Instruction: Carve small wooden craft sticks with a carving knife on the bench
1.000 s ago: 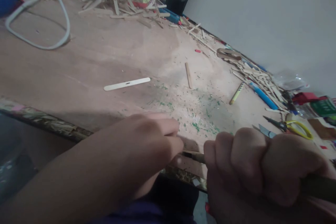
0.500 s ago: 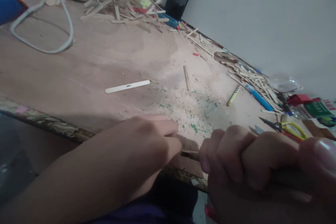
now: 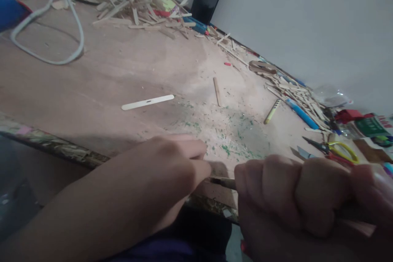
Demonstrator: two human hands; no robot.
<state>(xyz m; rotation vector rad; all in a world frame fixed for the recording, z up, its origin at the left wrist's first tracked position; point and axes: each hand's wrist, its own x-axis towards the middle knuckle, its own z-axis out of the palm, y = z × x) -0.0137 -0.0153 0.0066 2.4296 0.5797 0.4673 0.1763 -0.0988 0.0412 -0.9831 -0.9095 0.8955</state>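
Observation:
My left hand is closed at the near edge of the table, its fingertips pressed together. What it pinches is hidden behind the fingers. My right hand is a fist wrapped round a slim, brown stick-like tool. The tool's narrow end, with a dark part, points at my left fingertips; a pale bit of it shows by the right thumb. Beyond the hands, a pale craft stick with a dark mark at its middle lies flat. A shorter brown stick lies right of it, and green shavings are scattered nearby.
Scissors with yellow and red handles lie beyond my right hand, near a blue pen-like thing and a yellow stick. Heaped craft sticks and a white cable lie at the back left. A wall stands behind.
My right fist has tilted and shifted slightly, and a little more of the slim tool shows between the hands. My left hand stays almost in place. The view has moved slightly.

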